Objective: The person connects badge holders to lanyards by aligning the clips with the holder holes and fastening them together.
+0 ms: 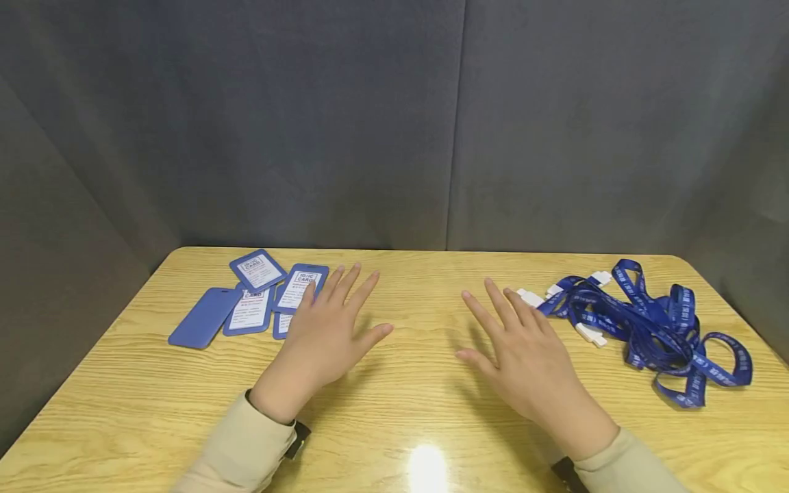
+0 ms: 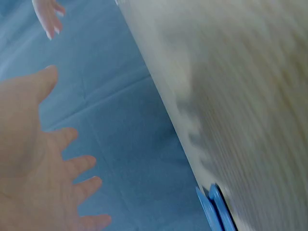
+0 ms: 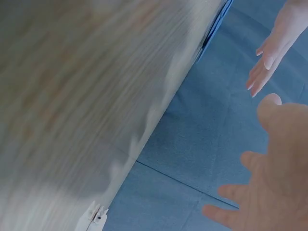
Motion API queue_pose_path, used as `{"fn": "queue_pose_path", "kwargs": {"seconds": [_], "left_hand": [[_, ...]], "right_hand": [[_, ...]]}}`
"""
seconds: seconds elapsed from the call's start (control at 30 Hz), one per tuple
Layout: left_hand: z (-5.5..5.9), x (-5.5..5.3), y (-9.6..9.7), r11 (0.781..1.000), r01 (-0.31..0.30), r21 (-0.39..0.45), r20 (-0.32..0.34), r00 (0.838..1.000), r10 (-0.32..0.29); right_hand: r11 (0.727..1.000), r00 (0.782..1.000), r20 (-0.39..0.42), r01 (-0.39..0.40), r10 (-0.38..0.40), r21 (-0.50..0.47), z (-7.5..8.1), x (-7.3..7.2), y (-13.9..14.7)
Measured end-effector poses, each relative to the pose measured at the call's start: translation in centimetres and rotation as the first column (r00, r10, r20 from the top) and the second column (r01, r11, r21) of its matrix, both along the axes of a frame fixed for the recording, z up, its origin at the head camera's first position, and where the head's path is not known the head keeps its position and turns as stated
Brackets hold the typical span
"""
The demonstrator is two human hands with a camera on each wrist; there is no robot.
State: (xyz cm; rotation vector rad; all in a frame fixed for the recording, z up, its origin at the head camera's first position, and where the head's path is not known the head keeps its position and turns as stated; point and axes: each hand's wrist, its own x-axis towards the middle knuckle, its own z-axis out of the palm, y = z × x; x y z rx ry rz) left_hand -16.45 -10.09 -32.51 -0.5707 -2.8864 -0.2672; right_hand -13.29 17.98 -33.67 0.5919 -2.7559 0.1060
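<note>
My left hand (image 1: pixel 327 335) hovers over the table with its fingers spread, holding nothing. It partly covers one of several blue card holders (image 1: pixel 248 311) at the left; most show a white ID card, and one (image 1: pixel 206 318) lies with a plain blue face up. To the right, my right hand (image 1: pixel 530 356) is likewise spread and holds nothing. Just beyond its fingertips lies a tangled heap of blue printed lanyards (image 1: pixel 653 322) with white plastic clips (image 1: pixel 592 335). In the left wrist view, the palm (image 2: pixel 33 178) and separated fingers are above the tabletop.
The wood-grain table (image 1: pixel 419 383) has rounded far corners. A dark grey fabric screen (image 1: pixel 308 137) stands behind it and along both sides. Light glares off the near middle of the tabletop.
</note>
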Motion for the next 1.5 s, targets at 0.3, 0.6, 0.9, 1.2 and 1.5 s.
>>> {"fn": "queue_pose_path", "kwargs": {"seconds": [0.3,0.6,0.9,1.2,1.5], "left_hand": [[0.6,-1.1,-2.1,0.999,-0.010,0.034,0.023,1.000,0.010],[0.8,-2.3,-5.6,0.991,-0.096,0.097,0.115,0.990,0.085],[0.2,-2.9,-9.4,0.963,-0.236,0.132,0.160,0.964,0.215],[-0.1,-3.4,-11.8,0.947,-0.300,0.114,0.217,0.938,0.271],[-0.7,-3.9,-14.4,0.932,-0.338,0.127,0.235,0.924,0.303]], "right_hand": [[1.000,1.000,0.006,0.005,-0.005,-0.020,0.1,0.2,-0.3],[1.000,1.000,0.019,0.008,-0.007,-0.011,0.2,0.3,-0.5],[1.000,1.000,0.010,0.015,-0.015,0.003,0.1,0.5,-0.7],[1.000,1.000,-0.008,0.004,-0.004,0.016,0.1,0.6,-0.5],[0.999,1.000,-0.028,-0.012,0.013,0.030,0.0,0.5,-0.4]]}}
